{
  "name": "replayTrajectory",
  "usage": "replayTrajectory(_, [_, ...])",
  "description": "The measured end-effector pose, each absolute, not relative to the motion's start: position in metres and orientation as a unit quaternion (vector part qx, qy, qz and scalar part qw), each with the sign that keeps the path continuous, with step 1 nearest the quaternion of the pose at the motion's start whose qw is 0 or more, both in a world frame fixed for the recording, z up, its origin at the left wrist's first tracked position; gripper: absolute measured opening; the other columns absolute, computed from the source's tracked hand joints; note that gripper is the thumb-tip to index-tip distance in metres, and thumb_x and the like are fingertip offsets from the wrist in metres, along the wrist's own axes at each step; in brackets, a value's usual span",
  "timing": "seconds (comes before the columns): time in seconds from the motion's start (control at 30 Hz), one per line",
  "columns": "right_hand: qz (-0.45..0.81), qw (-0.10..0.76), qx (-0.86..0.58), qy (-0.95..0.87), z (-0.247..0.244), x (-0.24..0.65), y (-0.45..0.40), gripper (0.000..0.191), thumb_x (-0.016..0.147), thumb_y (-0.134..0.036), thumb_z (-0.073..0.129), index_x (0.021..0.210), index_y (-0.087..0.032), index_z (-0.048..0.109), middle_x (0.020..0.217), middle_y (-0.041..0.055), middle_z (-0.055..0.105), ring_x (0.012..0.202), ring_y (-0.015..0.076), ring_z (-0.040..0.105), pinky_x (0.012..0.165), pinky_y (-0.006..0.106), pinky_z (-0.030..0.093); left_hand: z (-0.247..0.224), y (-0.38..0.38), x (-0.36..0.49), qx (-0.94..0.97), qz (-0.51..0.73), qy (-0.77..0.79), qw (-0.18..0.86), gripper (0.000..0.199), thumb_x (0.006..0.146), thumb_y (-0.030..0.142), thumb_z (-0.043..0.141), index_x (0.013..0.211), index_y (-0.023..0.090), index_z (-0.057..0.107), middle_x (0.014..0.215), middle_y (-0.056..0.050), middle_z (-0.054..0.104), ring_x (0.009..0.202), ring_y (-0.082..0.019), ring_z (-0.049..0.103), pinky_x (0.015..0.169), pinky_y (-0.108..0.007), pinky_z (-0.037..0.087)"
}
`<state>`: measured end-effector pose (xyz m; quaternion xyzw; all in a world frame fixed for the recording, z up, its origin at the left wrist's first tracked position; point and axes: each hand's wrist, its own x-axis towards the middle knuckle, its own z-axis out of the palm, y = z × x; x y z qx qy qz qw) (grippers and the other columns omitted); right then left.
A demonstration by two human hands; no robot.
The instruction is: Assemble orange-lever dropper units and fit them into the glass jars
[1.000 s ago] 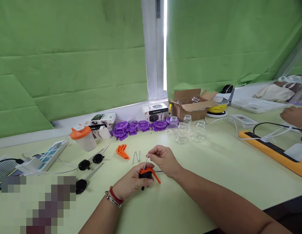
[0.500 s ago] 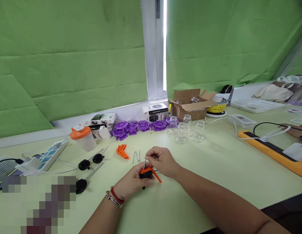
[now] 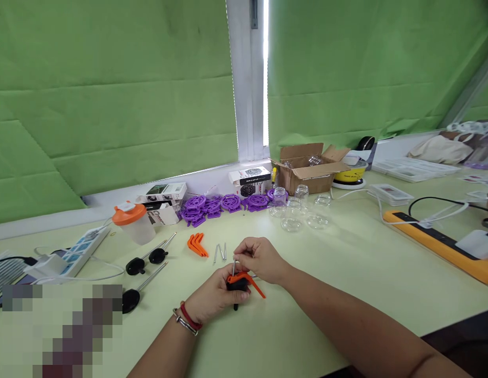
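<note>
My left hand (image 3: 217, 295) is closed around a black plastic part (image 3: 239, 285), with a bent orange lever (image 3: 249, 280) lying across its top. A short dark stub points down below the fingers, and a bit of metal rod shows on the right. Above the lever, my right hand (image 3: 263, 260) pinches a thin metal pin (image 3: 234, 266) held upright; its lower end meets the lever's left end. Whether the pin is in a hole I cannot tell. Beyond my hands lie several similar metal pins (image 3: 220, 253) and a few orange levers (image 3: 197, 244) nested together.
To the left are black round parts with metal rods (image 3: 158, 255), an orange-lidded cup (image 3: 133, 223) and a white power strip (image 3: 86, 251). Purple plastic parts (image 3: 230, 202), clear glass jars (image 3: 293, 215) and a cardboard box (image 3: 307, 176) stand behind. An orange power strip (image 3: 436, 244) lies right.
The black part and orange lever have shifted slightly right, with the lever's free end a little lower. The pin stands more upright, and my right hand has moved slightly left.
</note>
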<state>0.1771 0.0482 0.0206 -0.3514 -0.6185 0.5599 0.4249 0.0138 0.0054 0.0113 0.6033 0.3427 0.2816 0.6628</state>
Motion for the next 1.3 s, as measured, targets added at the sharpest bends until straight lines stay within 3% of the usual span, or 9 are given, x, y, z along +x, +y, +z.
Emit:
replayTrajectory(0.13, [0.543,0.414,-0.328,-0.652,0.022,0.179,0.046,0.006,0.070,-0.020,0.062,0.075,-0.016,0.060,0.060,-0.0020,0.060,0.059,0.0123,0.060,0.060,0.026,0.049,0.010,0.005,0.015,0.588,0.295,0.345,0.670,0.033,0.074,0.023,0.070,0.103,0.016,0.056,0.084,-0.002,0.059,0.074,-0.011,0.050,0.070,-0.027,0.039])
replayTrajectory(0.43, [0.589,0.398,-0.346,-0.612,0.019,0.178,0.052,0.008,0.067,-0.019,0.063,0.070,-0.017,0.056,0.052,-0.0066,0.050,0.043,0.0064,0.044,0.043,0.020,0.037,0.011,0.004,0.018,0.583,0.270,0.331,0.691,0.041,0.068,0.023,0.075,0.103,0.015,0.054,0.082,-0.003,0.062,0.071,-0.011,0.052,0.065,-0.026,0.039])
replayTrajectory(0.6, [0.555,0.408,-0.322,-0.649,0.027,0.180,0.043,0.006,0.066,-0.018,0.063,0.072,-0.017,0.061,0.057,-0.0047,0.054,0.051,0.0080,0.051,0.053,0.022,0.044,0.012,0.003,0.019,0.594,0.270,0.337,0.679,0.037,0.069,0.025,0.075,0.097,0.015,0.054,0.081,-0.003,0.061,0.070,-0.011,0.052,0.065,-0.026,0.040])
replayTrajectory(0.83, [0.551,0.424,-0.384,-0.608,0.014,0.177,0.050,0.009,0.066,-0.020,0.065,0.069,-0.017,0.057,0.057,-0.0041,0.055,0.050,0.0095,0.051,0.050,0.023,0.043,0.014,0.004,0.020,0.563,0.279,0.369,0.684,0.037,0.067,0.024,0.075,0.098,0.015,0.056,0.079,0.000,0.058,0.067,-0.011,0.053,0.068,-0.030,0.045])
replayTrajectory(1.0, [0.434,0.438,-0.313,-0.723,0.026,0.182,0.042,0.004,0.071,-0.014,0.056,0.069,-0.017,0.059,0.068,-0.0009,0.060,0.060,0.0099,0.054,0.058,0.023,0.043,0.015,0.005,0.021,0.553,0.298,0.370,0.685,0.036,0.068,0.023,0.074,0.098,0.017,0.056,0.079,0.001,0.056,0.072,-0.011,0.053,0.072,-0.031,0.047])
replayTrajectory(1.1, [0.402,0.413,-0.310,-0.756,0.029,0.182,0.039,0.009,0.072,-0.012,0.054,0.071,-0.017,0.061,0.069,-0.0008,0.061,0.061,0.0093,0.053,0.059,0.022,0.043,0.010,0.006,0.019,0.559,0.293,0.361,0.686,0.032,0.069,0.022,0.073,0.096,0.017,0.057,0.080,0.000,0.058,0.073,-0.013,0.055,0.073,-0.032,0.047])
replayTrajectory(1.3, [0.456,0.346,-0.384,-0.725,0.016,0.178,0.044,0.009,0.070,-0.014,0.058,0.075,-0.017,0.065,0.060,-0.0029,0.056,0.053,0.0082,0.048,0.050,0.019,0.039,0.007,0.006,0.018,0.551,0.303,0.350,0.694,0.026,0.070,0.020,0.073,0.092,0.016,0.060,0.082,-0.001,0.058,0.076,-0.014,0.054,0.077,-0.035,0.048])
